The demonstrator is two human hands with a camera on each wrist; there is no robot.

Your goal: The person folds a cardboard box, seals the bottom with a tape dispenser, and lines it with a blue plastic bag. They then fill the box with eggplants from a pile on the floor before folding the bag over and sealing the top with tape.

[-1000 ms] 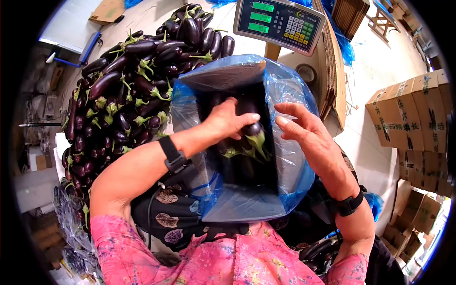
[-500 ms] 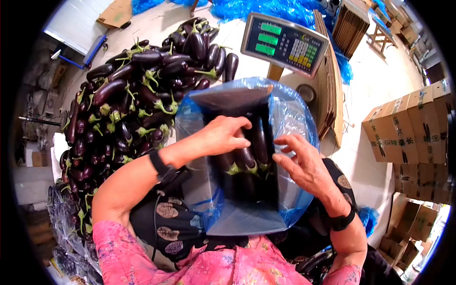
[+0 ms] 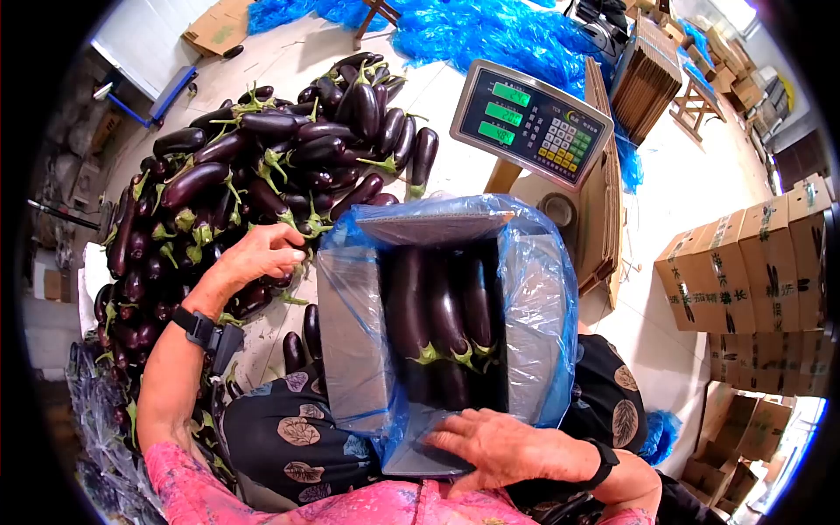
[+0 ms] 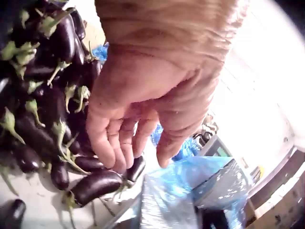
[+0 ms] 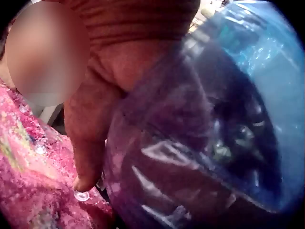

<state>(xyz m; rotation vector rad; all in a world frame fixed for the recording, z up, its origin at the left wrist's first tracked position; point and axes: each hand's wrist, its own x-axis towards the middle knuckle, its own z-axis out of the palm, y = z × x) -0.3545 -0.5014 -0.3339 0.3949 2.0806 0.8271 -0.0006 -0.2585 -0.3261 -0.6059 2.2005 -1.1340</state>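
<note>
A cardboard box lined with a blue plastic bag [image 3: 541,302] sits between the person's knees with its flaps spread. Inside lie dark purple eggplants [image 3: 446,306], several side by side with green caps toward the person. The left hand [image 3: 258,260] hovers at the right edge of a big eggplant pile [image 3: 188,223]. Its fingers bend loosely with nothing between them, above a loose eggplant [image 4: 95,187] in the left wrist view. The right hand [image 3: 503,448] rests on the box's near flap, fingers extended over the plastic. Plastic hides those fingers in the right wrist view, where the thumb [image 5: 88,162] shows outside.
A scale display [image 3: 534,122] with green digits stands behind the box. Beside it are flat cardboard sheets [image 3: 599,201] and a tape roll [image 3: 557,208]. Printed cartons [image 3: 744,262] are stacked at right. Blue plastic [image 3: 472,39] covers the floor at the back.
The left hand has left the box and moved left to the pile. The right hand has gone from the box's right side down to its near flap. Eggplants in the box are now uncovered.
</note>
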